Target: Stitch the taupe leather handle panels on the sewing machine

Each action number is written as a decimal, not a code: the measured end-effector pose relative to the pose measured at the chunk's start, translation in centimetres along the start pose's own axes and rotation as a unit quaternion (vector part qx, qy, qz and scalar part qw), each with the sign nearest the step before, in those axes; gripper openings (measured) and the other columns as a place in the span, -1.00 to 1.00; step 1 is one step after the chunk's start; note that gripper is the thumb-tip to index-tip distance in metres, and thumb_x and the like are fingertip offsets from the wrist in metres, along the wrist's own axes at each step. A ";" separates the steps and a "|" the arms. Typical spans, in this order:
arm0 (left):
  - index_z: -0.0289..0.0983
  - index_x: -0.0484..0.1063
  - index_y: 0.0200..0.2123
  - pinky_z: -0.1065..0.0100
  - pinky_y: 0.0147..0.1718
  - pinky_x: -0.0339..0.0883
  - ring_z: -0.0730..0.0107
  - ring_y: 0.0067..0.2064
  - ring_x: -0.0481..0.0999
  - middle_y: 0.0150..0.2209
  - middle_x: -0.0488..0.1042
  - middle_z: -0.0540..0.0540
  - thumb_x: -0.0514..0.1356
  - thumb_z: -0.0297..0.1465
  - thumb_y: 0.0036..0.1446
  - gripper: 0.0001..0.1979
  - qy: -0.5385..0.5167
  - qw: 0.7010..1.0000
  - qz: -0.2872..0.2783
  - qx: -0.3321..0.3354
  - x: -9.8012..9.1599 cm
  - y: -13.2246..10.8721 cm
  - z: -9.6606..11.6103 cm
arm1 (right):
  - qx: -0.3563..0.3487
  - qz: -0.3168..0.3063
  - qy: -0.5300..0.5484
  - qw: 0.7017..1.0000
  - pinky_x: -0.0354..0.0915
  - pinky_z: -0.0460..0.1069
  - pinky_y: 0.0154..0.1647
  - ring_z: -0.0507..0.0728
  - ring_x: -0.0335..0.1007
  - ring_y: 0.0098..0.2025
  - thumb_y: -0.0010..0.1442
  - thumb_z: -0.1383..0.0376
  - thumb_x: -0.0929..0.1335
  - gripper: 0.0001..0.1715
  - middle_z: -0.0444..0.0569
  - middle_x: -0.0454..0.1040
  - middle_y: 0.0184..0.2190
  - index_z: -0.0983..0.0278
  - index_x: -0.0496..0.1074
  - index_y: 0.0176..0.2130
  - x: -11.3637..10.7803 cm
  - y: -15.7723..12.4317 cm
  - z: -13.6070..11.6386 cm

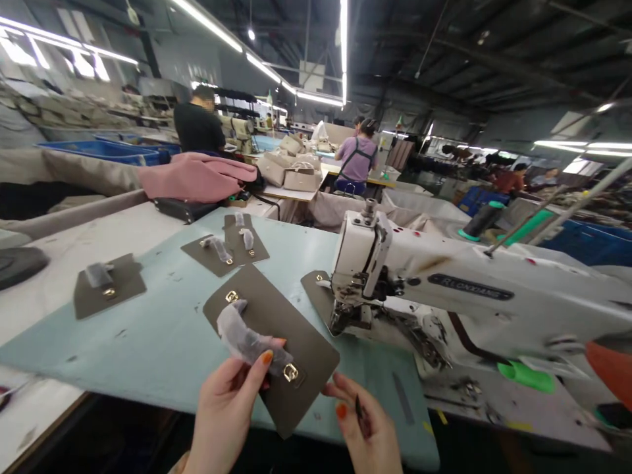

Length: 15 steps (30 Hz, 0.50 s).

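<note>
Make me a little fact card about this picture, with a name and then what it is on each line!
Left hand: grips a brown-grey panel at its wrapped handle
Right hand: at the panel's edge, with a small dark tool in it
Shiny bits: gold-coloured metal loops by the handle
Machine: white sewing machine, on the right
Other panels: three lying on the pale green tabletop, one by the machine
Behind: pink cloth, people working

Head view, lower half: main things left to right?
Dark rounded object at left edge → leftmost gray-brown panel → larger-looking panel held in the left hand → small dark tool in the right hand → black nameplate on the sewing machine → orange-red object at right edge.
</note>
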State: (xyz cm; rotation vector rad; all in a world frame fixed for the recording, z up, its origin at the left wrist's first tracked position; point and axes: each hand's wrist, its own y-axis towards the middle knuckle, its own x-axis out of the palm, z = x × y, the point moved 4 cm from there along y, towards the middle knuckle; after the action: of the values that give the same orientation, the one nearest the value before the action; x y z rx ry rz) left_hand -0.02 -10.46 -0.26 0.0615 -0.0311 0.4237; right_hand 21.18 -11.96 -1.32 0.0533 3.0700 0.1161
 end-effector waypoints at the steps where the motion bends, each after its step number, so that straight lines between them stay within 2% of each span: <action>1: -0.22 0.57 -0.23 0.48 -0.42 0.40 0.30 -0.25 0.51 -0.15 0.59 -0.09 0.28 -0.20 0.03 -0.73 0.008 1.000 -0.001 0.000 0.1 -0.5 0.0 | 0.008 -0.002 0.005 1.000 0.27 -0.10 -0.50 0.04 0.29 -0.55 0.12 -0.09 0.35 -0.47 0.01 0.51 -0.42 0.30 0.49 -0.20 0.8 0.2 -0.1; 3: -0.21 0.58 -0.25 0.46 -0.42 0.42 0.26 -0.23 0.52 -0.15 0.60 -0.09 0.30 -0.20 0.00 -0.73 0.010 1.000 0.011 0.001 0.2 -1.5 -0.1 | 0.017 -0.006 -0.008 1.000 0.12 -0.14 -0.56 -0.02 0.11 -0.58 0.11 -0.05 0.36 -0.52 -0.15 0.26 -0.61 0.32 0.40 -0.46 1.5 0.6 -0.8; 4: -0.21 0.58 -0.26 0.45 -0.42 0.43 0.23 -0.23 0.52 -0.15 0.60 -0.09 0.31 -0.19 -0.02 -0.72 0.007 1.000 0.017 -0.004 0.3 -1.9 -0.2 | 0.020 -0.005 -0.017 1.000 0.04 -0.14 -0.58 -0.04 0.01 -0.58 0.12 -0.03 0.36 -0.50 -0.20 0.12 -0.64 0.32 0.30 -0.55 1.5 0.7 -1.2; 6: -0.21 0.59 -0.28 0.42 -0.45 0.44 0.20 -0.25 0.53 -0.16 0.60 -0.09 0.33 -0.17 -0.06 -0.70 -0.001 0.999 0.024 -0.021 0.4 -2.6 -0.5 | 0.023 0.003 -0.024 0.999 -0.05 -0.13 -0.57 -0.05 -0.10 -0.56 0.15 0.00 0.34 -0.48 -0.23 -0.02 -0.63 0.29 0.17 -0.59 1.1 0.9 -1.6; 10: -0.20 0.60 -0.30 0.42 -0.49 0.45 0.23 -0.30 0.52 -0.21 0.61 -0.08 0.35 -0.12 -0.12 -0.66 -0.033 0.997 0.025 -0.067 1.0 -3.5 -1.3 | 0.020 0.012 -0.025 0.999 -0.05 -0.11 -0.53 -0.03 -0.09 -0.52 0.19 0.05 0.32 -0.53 -0.21 -0.01 -0.60 0.29 0.19 -0.56 0.3 0.7 -1.0; 15: -0.22 0.57 -0.25 0.50 -0.43 0.42 0.40 -0.38 0.48 -0.24 0.60 -0.06 0.39 -0.14 -0.16 -0.60 -0.077 0.988 0.034 -0.127 1.3 -3.7 -2.7 | 0.033 0.000 -0.035 0.999 -0.09 -0.11 -0.53 -0.03 -0.11 -0.53 0.20 0.01 0.30 -0.49 -0.21 -0.02 -0.60 0.29 0.17 -0.58 -0.2 0.5 -0.6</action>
State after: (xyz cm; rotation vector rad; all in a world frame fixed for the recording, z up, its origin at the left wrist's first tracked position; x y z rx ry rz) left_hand 2.76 -13.06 -3.14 -0.1578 -0.2393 0.4787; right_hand 21.32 -11.48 -0.66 0.0592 3.0023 0.0128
